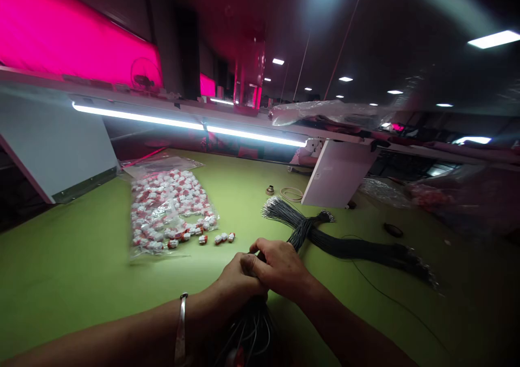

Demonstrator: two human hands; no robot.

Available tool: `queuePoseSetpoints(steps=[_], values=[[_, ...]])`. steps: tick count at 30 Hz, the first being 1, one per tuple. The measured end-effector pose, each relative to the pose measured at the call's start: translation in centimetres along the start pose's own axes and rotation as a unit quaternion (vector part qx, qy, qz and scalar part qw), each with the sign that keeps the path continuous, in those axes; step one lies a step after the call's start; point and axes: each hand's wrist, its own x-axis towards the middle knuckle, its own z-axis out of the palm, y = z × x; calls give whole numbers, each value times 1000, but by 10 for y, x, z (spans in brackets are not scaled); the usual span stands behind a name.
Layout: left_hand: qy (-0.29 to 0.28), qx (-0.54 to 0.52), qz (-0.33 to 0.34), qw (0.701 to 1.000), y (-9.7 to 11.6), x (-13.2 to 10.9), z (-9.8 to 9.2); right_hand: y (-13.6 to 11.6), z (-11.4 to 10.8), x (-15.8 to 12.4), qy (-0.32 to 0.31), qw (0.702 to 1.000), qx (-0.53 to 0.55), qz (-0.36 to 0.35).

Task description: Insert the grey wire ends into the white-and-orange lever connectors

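My left hand (233, 283) and my right hand (278, 266) are closed together around a bundle of thin black wires (248, 332), whose loose ends hang below them. A metal bangle (181, 323) circles my left wrist. Just past my right hand, a twisted black wire hank (303, 233) runs from my grip onto the table and spreads into a long bundle (357, 250). To the left of my hands lies a clear plastic bag of red-and-white connectors (170, 210). Several loose connectors (203, 239) sit beside it, out of reach of my fingers.
The green work table (69, 280) runs under a white overhead shelf (187, 118) with a bright light strip. A white panel support (339, 173) stands behind the wires, near a tan rubber band (291, 194) and a brass fitting (270, 190). Plastic bags (450, 193) lie at right.
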Motion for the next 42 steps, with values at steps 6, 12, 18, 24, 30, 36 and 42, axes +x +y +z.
queuePoseSetpoints(steps=[6,12,18,24,30,36,42], values=[[5,-19,-14,1000,-7,4,-8,-10,7,-19,49,988,147,28],[-55,-49,-58,996,3,-11,-20,19,-10,-62,30,888,450,89],[-136,-129,-49,981,11,-24,-18,46,12,-70,-26,888,432,155],[-138,-156,-109,972,-12,-8,-18,40,53,-56,26,877,448,173],[-136,-151,-147,968,-14,-15,-22,40,35,-58,31,920,360,150],[-90,-80,-28,992,-6,-20,-12,14,-19,-43,100,994,44,-11],[-51,-57,37,996,-12,-4,-5,-14,-4,-3,-90,996,-19,-17]])
